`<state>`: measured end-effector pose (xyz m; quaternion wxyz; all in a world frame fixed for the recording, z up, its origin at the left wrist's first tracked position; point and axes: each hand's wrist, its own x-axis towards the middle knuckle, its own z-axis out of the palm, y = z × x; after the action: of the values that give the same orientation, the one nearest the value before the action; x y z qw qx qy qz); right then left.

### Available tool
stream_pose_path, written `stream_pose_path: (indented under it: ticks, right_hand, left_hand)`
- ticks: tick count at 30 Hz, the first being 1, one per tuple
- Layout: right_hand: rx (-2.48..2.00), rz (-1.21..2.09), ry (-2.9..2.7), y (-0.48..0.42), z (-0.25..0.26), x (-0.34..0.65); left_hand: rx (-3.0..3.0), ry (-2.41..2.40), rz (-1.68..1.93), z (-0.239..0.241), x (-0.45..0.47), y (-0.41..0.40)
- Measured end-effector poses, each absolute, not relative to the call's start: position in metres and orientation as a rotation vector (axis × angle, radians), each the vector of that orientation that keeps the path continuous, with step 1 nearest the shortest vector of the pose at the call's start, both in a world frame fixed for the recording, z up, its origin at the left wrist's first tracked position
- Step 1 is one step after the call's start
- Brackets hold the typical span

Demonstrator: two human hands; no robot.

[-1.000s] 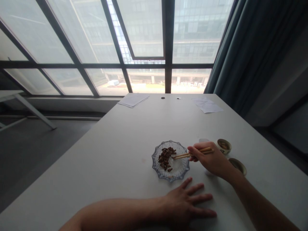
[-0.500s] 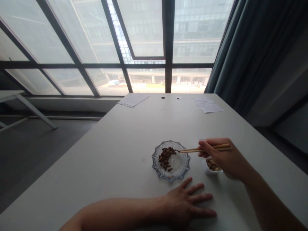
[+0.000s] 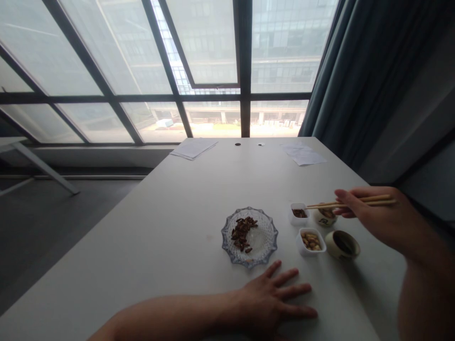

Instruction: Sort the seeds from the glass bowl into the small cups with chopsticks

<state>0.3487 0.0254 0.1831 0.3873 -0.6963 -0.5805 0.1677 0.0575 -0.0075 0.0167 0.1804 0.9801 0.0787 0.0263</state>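
Note:
My right hand [image 3: 373, 213] is closed around a pair of wooden chopsticks [image 3: 373, 201], their tips at a small white plastic tub [image 3: 295, 220] with dark brown pieces inside. Whether the tips grip a piece is too small to tell. Flat on the table, fingers spread, rests my left hand [image 3: 273, 298]. Just beyond its fingertips stands a scalloped glass dish [image 3: 268, 253] with a heap of dark brown, seed-like pieces [image 3: 242, 232] on its left side. A second white tub [image 3: 303, 247] holds pale tan nuts [image 3: 311, 241].
Right of the tubs are a cream cup [image 3: 332, 251] with a dark interior and another cup [image 3: 324, 220] with a black mark, partly behind the chopsticks. Paper sheets [image 3: 195, 148] and a creased sheet [image 3: 304, 154] lie along the table's far end, before the windows.
My right hand has moved right with the chopsticks, from the glass dish to the tub of dark pieces. The tubs and cups have come into sight. My left hand stays put.

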Motion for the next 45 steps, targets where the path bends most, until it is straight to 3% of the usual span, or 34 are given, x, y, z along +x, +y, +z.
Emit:
stream_pose_path:
  ticks: [6,13,26,35,41,45]
  right_hand:
    - [-1.647,0.363,-1.431,0.024,0.183,0.332]
    - [-1.356,0.877,-1.783,0.028,0.167,0.281]
    - [-1.306,1.078,-1.746,0.046,0.118,0.243]
    - [-1.321,0.977,-1.738,0.044,0.113,0.243]
    - [-1.422,0.804,-1.576,0.031,0.154,0.276]
    - [-1.600,0.495,-1.425,0.022,0.180,0.313]
  left_hand:
    - [2.790,0.228,0.072,0.018,0.058,-0.008]
    - [2.779,0.223,0.094,0.015,0.058,-0.007]
    - [2.809,0.195,0.071,0.016,0.059,-0.006]
    - [2.818,0.206,0.041,0.012,0.059,-0.005]
    - [2.673,0.196,0.047,0.016,0.059,-0.005]
    - [2.640,0.182,0.046,0.015,0.059,-0.004]
